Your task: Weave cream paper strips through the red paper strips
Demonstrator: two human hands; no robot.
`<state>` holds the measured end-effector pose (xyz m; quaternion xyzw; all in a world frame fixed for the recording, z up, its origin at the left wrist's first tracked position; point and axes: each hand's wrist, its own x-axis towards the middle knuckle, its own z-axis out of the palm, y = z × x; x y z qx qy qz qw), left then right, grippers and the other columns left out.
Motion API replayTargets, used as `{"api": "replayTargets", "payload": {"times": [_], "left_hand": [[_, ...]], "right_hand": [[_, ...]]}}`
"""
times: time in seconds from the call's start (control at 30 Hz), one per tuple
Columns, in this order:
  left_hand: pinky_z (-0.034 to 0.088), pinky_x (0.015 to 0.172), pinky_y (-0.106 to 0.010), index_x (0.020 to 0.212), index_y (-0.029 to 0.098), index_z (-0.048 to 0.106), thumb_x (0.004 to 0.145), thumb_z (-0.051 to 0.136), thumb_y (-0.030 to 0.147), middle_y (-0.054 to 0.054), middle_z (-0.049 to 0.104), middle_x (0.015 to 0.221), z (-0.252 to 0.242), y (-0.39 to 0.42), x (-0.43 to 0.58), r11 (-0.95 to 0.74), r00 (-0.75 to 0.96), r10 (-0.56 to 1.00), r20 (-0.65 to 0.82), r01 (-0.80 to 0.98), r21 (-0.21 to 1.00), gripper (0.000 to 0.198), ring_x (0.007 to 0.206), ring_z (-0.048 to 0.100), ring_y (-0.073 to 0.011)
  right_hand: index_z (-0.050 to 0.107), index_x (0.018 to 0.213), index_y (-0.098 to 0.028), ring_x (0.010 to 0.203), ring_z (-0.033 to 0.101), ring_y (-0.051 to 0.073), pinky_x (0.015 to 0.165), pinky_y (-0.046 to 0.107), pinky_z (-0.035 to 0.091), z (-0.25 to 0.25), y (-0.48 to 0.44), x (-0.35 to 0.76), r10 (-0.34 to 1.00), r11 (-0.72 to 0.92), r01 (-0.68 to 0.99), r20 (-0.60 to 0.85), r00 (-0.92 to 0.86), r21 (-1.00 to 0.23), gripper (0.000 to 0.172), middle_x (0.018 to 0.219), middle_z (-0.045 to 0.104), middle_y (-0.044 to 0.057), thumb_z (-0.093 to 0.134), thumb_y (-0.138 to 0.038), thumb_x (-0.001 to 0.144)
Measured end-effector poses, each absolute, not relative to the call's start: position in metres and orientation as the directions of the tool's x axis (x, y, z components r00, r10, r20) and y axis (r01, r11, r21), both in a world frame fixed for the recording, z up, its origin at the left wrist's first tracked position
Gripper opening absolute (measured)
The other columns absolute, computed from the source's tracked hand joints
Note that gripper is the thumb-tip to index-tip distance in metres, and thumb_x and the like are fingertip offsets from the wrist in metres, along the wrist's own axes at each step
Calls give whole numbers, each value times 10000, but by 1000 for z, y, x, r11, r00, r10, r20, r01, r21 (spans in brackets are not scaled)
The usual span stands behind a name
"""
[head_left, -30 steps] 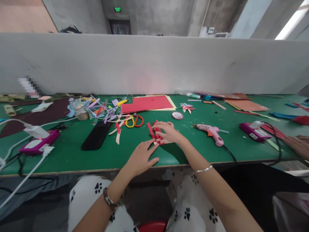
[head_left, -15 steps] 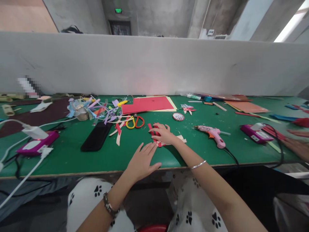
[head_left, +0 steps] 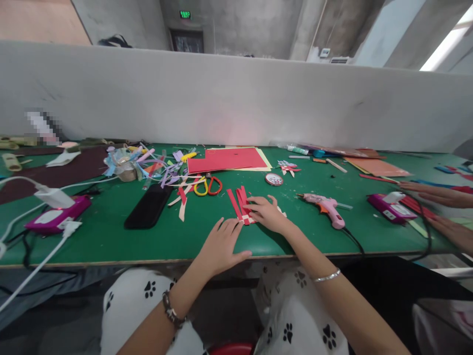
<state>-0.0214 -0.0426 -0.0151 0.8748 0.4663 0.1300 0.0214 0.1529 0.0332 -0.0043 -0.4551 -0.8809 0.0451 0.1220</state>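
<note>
My right hand (head_left: pixel 268 214) lies flat, fingers spread, on a small weave of red and cream paper strips (head_left: pixel 241 202) on the green table (head_left: pixel 111 236). Red strip ends stick out beyond the fingers toward the far side. My left hand (head_left: pixel 221 246) rests palm down with fingers apart on the table's near edge, just left of the weave, holding nothing.
Scissors with yellow and red handles (head_left: pixel 207 186), a black phone (head_left: pixel 148 206), loose paper scraps (head_left: pixel 155 165), red card (head_left: pixel 225 159) and a pink glue gun (head_left: pixel 325 205) lie around. Purple devices (head_left: pixel 55 219) with cables sit left and right. Another person's hands (head_left: pixel 439 197) reach in at the right.
My right hand slid slightly toward me and right over the weave, uncovering more of the red strips. My left hand stayed put. The other person's hand reached further in at the right.
</note>
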Motion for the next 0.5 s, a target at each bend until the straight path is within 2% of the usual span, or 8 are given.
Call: {"api": "replayTargets", "payload": {"times": [0.2, 0.5], "left_hand": [[302, 940, -474, 1211, 131, 434, 744, 413, 571, -137, 516, 1136, -14, -43, -13, -536, 511, 838, 190, 836, 117, 642, 1062, 437, -275], [287, 943, -478, 1210, 154, 448, 728, 410, 597, -134, 513, 1109, -17, -43, -12, -525, 497, 845, 198, 842, 126, 656, 1051, 428, -280]], "right_hand": [[577, 1034, -277, 1096, 443, 195, 932, 500, 165, -3, 30, 151, 793, 604, 783, 207, -573, -149, 312, 1167, 535, 64, 378, -159, 824], [571, 1053, -273, 1115, 418, 206, 928, 494, 171, -5, 31, 148, 782, 616, 781, 204, -589, -104, 317, 1197, 512, 66, 383, -166, 821]]}}
